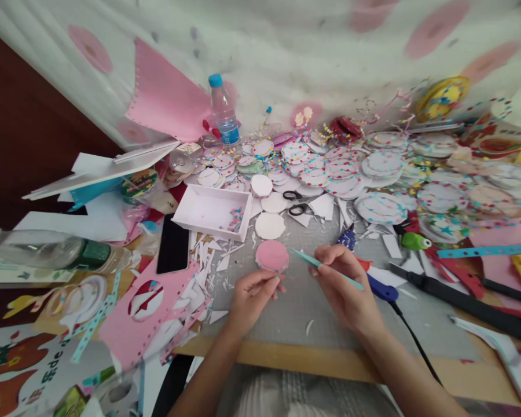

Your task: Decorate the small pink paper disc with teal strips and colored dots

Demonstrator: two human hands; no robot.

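My left hand (252, 296) is at the lower edge of a pink disc (272, 255) on the grey mat, thumb and fingers pinched together; what lies between them is too small to make out. Small coloured dots show along the disc's lower rim. In my right hand (342, 282) are slim light-blue tweezers (306, 257), their tip pointing left towards the disc without touching it. Plain white discs (270, 226) form a column above the pink one. A white box (212, 209) to the upper left holds small pink and blue dots.
Black-handled scissors (297, 209) lie behind the discs. A dark phone (173, 244) and paper scraps are at left, decorated discs (341, 169) piled at the back. A blue tool (382, 288) with a black cord lies right of my right hand. A water bottle (224, 111) stands behind.
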